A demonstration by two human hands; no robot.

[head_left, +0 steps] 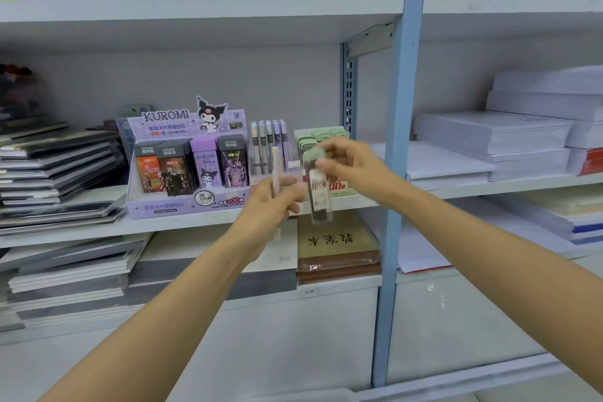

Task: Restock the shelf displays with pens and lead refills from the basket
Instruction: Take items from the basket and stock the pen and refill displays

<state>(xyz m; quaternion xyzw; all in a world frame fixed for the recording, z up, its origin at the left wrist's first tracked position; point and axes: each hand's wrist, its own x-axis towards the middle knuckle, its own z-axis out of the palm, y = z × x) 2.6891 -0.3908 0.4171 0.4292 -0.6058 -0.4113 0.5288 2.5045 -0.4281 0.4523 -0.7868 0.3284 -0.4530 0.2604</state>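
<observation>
Stationery-shop shelving fills the view. At its middle shelf, the left hand (270, 209) grips a pale pink pen (275, 170) upright. The right hand (349, 163) pinches a green-capped lead refill case (321, 202) by its top, just before the green refill display (321, 135). Likely next: slot the case into that display.

- Two forearms, bare along their whole visible length, reaching in from the lower edge of the view.
- Both forearms look slim and smooth.
- left hand (270, 206): bare, slightly blurred.
- right hand (354, 166): bare, fingertips blurred.
</observation>
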